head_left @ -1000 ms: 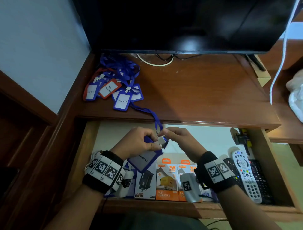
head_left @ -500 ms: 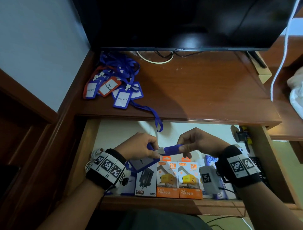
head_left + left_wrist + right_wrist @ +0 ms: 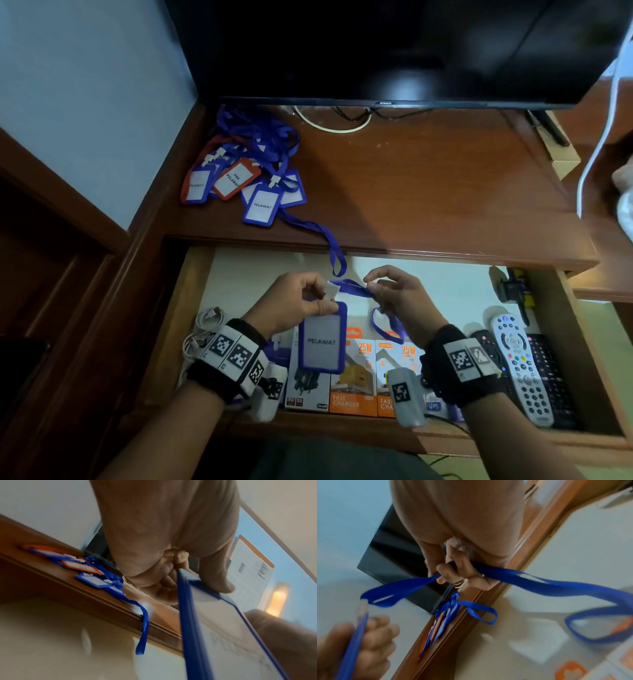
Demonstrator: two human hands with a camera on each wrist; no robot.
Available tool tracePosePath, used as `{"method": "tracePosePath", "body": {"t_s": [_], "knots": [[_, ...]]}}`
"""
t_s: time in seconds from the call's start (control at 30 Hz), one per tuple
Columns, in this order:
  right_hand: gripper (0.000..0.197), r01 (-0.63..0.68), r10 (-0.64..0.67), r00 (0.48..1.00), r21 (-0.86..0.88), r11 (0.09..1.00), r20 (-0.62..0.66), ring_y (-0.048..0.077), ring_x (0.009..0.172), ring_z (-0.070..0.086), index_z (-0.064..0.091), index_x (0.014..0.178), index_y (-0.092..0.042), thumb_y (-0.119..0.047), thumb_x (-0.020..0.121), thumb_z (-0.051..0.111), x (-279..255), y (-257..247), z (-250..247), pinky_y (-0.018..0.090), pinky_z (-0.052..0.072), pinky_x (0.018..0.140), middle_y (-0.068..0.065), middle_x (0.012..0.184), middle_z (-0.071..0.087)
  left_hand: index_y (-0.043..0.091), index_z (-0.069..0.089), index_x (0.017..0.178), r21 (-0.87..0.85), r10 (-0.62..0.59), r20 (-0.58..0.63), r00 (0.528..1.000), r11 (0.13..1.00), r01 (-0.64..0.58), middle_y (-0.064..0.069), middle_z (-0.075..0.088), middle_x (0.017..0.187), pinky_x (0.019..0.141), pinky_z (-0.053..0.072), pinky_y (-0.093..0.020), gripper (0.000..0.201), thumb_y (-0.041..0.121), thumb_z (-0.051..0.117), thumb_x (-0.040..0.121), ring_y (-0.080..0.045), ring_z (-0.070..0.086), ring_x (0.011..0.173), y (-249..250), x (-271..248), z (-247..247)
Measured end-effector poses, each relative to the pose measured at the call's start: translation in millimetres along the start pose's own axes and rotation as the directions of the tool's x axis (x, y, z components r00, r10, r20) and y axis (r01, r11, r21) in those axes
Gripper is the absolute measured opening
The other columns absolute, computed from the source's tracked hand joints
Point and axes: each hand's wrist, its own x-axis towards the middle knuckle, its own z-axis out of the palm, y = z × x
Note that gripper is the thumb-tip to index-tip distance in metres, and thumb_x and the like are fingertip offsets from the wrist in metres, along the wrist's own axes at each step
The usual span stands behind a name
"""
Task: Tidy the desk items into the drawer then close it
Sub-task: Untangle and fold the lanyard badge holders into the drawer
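Both your hands work above the open drawer (image 3: 191, 308): left hand (image 3: 294, 301) pinches the blue badge holder (image 3: 322, 337), right hand (image 3: 397, 294) pinches its lanyard (image 3: 352, 286).

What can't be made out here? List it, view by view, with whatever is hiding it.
- Head view: the lowest cards in the badge pile are covered by the ones on top.
- Head view: the charger boxes are partly behind the held badge holder and the right hand's wrist camera.
- Left wrist view: the holder's print is blurred; the left hand covers its top.
- Right wrist view: the lanyard runs off the right edge.
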Motion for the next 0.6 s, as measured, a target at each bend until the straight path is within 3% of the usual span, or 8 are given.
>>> {"method": "tracePosePath", "body": {"t_s": [0.13, 0.23, 0.33, 0.4, 0.47, 0.53, 0.6], "knots": [[0.006, -0.027, 0.022, 0.997, 0.075, 0.997, 0.076, 0.013, 0.052, 0.037, 0.061, 0.087, -0.009, -0.004, 0.089, 0.062, 0, 9, 14, 0.019, 0.032, 0.046, 0.006, 0.062, 0.05, 0.013, 0.053, 0.073, -0.203, 0.0, -0.142, 0.99, 0.979, -0.029, -0.015, 0.062, 0.079, 0.071, 0.05, -0.035, 0.022, 0.01, 0.073, 0.08, -0.02, 0.058, 0.075, 3, 2, 12], [0.01, -0.082, 0.071, 0.988, 0.08, 0.993, 0.135, 0.026, 0.063, 0.047, 0.062, 0.087, -0.013, -0.004, 0.09, 0.058, 0, 12, 22, 0.027, 0.038, 0.05, 0.02, 0.076, 0.057, 0.005, 0.055, 0.079, -0.383, -0.037, -0.227, 0.973, 0.922, -0.054, -0.008, 0.061, 0.077, 0.071, 0.048, -0.034, 0.014, 0.008, 0.069, 0.083, -0.021, 0.057, 0.075, 5, 5, 20], [0.012, -0.098, 0.092, 0.987, 0.039, 0.994, 0.133, 0.026, 0.061, 0.053, 0.063, 0.092, -0.009, -0.003, 0.094, 0.052, -2, 13, 28, 0.027, 0.041, 0.05, 0.023, 0.08, 0.06, 0.002, 0.059, 0.085, -0.584, -0.123, -0.337, 0.934, 0.805, -0.105, -0.006, 0.063, 0.076, 0.072, 0.049, -0.035, 0.01, 0.009, 0.065, 0.085, -0.02, 0.059, 0.072, 8, 10, 22], [0.022, -0.131, 0.122, 0.985, 0.067, 0.989, 0.124, 0.02, 0.052, 0.037, 0.067, 0.092, -0.014, -0.014, 0.098, 0.046, -3, 14, 29, 0.026, 0.025, 0.048, 0.019, 0.073, 0.048, 0.006, 0.06, 0.086, -0.649, -0.178, -0.389, 0.904, 0.75, -0.132, -0.004, 0.065, 0.075, 0.069, 0.051, -0.034, 0.006, 0.01, 0.063, 0.087, -0.017, 0.062, 0.068, 9, 13, 21], [0.033, -0.214, 0.189, 0.969, 0.163, 0.963, 0.158, 0.016, 0.051, 0.021, 0.063, 0.098, -0.005, -0.029, 0.101, 0.041, -4, 12, 28, 0.031, 0.013, 0.052, 0.011, 0.066, 0.036, 0.008, 0.06, 0.084, -0.679, -0.224, -0.442, 0.869, 0.716, -0.161, -0.002, 0.066, 0.071, 0.064, 0.053, -0.031, 0.006, 0.011, 0.062, 0.089, -0.014, 0.063, 0.065, 11, 15, 19], [0.059, -0.288, 0.235, 0.942, 0.22, 0.932, 0.241, 0.017, 0.055, 0.012, 0.057, 0.102, -0.006, -0.061, 0.091, 0.039, -7, 5, 28, 0.034, 0.01, 0.056, 0.005, 0.06, 0.032, 0.009, 0.057, 0.079, -0.692, -0.262, -0.489, 0.832, 0.698, -0.186, 0.004, 0.065, 0.063, 0.06, 0.054, -0.026, 0.013, 0.011, 0.061, 0.091, -0.01, 0.063, 0.06, 11, 19, 18], [0.077, -0.316, 0.232, 0.925, 0.27, 0.909, 0.301, 0.018, 0.058, 0.009, 0.057, 0.11, -0.009, -0.076, 0.078, 0.035, -9, -1, 29, 0.032, 0.009, 0.057, 0.003, 0.06, 0.034, 0.011, 0.056, 0.075, -0.69, -0.299, -0.522, 0.799, 0.698, -0.19, 0.005, 0.065, 0.061, 0.063, 0.054, -0.028, 0.017, 0.013, 0.062, 0.091, -0.01, 0.063, 0.061, 9, 21, 18]]}}
